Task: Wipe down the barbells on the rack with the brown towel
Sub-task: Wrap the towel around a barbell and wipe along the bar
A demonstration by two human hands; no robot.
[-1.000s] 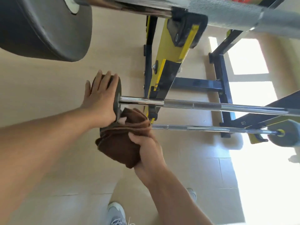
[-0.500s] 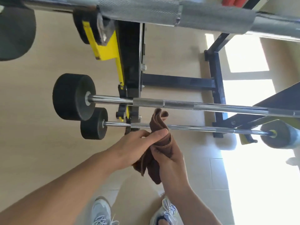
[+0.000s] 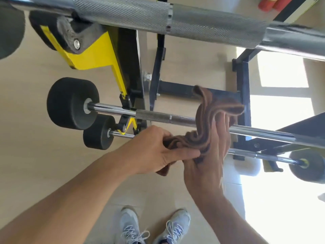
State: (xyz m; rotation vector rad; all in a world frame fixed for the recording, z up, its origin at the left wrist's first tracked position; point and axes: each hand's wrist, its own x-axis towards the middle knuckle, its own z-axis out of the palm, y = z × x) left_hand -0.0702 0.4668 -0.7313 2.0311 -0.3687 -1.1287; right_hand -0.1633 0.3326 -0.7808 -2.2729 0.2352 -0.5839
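The brown towel [image 3: 207, 124] is bunched between both hands, its upper fold lying over the middle barbell [image 3: 158, 117]. My left hand [image 3: 154, 150] pinches its lower left end. My right hand [image 3: 209, 162] holds its right part from below, fingers reaching up to the bar. This chrome bar has a black end weight [image 3: 72, 103] on the left. A thinner lower barbell [image 3: 260, 154] with a small black weight [image 3: 98, 132] runs beneath it, partly hidden by my hands. A thick knurled top barbell [image 3: 175, 20] crosses the upper frame, close to the camera.
The black and yellow rack [image 3: 123, 71] carries the bars on its hooks; its black base frame [image 3: 244, 95] stands on the beige floor. Bright sunlight falls on the tiles at right. My two white shoes [image 3: 153, 226] show at the bottom. Red objects [image 3: 270, 4] sit top right.
The towel has moved from the left end weight to the middle of the bar. Both hands went right and up with it, and its fold now lies over the middle barbell.
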